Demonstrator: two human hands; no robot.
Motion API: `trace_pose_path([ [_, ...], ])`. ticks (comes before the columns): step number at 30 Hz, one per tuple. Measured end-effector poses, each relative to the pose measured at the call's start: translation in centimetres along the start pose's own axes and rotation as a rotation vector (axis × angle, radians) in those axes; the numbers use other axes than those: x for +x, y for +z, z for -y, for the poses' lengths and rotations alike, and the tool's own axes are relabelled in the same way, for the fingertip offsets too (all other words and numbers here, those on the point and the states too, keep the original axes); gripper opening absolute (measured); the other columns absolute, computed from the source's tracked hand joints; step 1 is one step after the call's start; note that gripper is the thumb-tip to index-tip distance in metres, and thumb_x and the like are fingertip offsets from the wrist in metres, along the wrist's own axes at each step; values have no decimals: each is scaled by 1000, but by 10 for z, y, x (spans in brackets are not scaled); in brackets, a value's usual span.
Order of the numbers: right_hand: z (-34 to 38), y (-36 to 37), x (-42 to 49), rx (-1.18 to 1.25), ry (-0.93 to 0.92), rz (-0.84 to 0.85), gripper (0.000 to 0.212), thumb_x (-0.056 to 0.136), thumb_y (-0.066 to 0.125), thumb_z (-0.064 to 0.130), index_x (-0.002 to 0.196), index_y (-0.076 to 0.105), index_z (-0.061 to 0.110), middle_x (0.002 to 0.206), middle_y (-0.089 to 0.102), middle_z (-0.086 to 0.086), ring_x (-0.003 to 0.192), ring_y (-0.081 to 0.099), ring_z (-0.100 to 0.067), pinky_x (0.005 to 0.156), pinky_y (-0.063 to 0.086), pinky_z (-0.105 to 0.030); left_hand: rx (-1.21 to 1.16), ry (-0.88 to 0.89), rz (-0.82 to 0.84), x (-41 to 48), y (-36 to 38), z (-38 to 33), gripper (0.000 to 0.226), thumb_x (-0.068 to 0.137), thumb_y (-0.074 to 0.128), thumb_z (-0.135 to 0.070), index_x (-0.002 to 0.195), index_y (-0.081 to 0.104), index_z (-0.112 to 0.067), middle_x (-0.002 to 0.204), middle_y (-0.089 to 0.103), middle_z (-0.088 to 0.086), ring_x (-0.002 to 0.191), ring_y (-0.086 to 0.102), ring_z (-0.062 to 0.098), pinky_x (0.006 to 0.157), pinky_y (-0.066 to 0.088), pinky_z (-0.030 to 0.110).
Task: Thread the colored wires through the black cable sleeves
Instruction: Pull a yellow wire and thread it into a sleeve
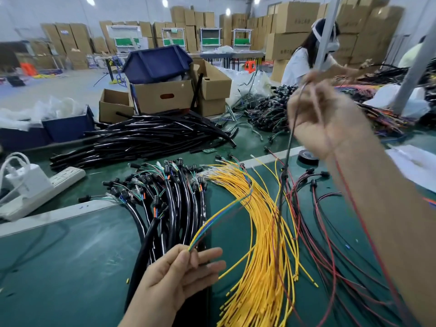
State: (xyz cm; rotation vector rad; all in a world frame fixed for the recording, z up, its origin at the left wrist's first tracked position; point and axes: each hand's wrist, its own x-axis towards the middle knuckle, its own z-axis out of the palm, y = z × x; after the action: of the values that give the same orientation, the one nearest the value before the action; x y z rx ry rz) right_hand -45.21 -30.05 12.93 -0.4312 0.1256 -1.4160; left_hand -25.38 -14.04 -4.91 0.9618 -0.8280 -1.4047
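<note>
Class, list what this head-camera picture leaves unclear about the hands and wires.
Head view only.
1. Right hand: motion blur hides how its fingers hold the dark wire.
2. Multicoloured wire bundle: near end hidden in the left hand's pinch.
3. Yellow wires: some lower ends cut off by the bottom edge.
4. Cardboard box print: too small to read.

Open: bare green mat (70,267), near left. Blocked, centre: sleeved black cable harnesses (174,208), just beside loose yellow wire bundle (266,244); yellow-green-blue wire strand (212,220) arches over the gap between. Right: tangled thin red and black wires (330,256). Far: heaped black tube sleeves (146,138); white power strip (42,185), left edge.
</note>
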Motion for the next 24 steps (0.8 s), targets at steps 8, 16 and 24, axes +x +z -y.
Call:
trace_pose_path([
  [8,-65,-85,4,-637,172,-301,13,94,50,2,82,54,4,53,63,-3,39,52,-5,38,42,-14,-241,-180,62,-1,-3,-10,33,82,43,-23,54,60,-13,112,66,26,73,70,35,58,57,45],
  [16,-44,-123,17,-1021,224,-334,8,94,53,-1,97,56,-7,73,63,-16,50,59,-13,46,52,-16,-401,-200,63,2,-7,-9,23,73,78,-22,59,63,-12,102,67,27,38,44,14,41,43,27],
  [24,-16,-105,-3,-2222,233,-7,49,90,57,45,64,70,6,56,68,-4,44,57,-8,49,43,-19,-410,-153,87,0,2,-15,46,36,96,-20,60,58,-7,67,51,16,45,39,12,43,41,24],
])
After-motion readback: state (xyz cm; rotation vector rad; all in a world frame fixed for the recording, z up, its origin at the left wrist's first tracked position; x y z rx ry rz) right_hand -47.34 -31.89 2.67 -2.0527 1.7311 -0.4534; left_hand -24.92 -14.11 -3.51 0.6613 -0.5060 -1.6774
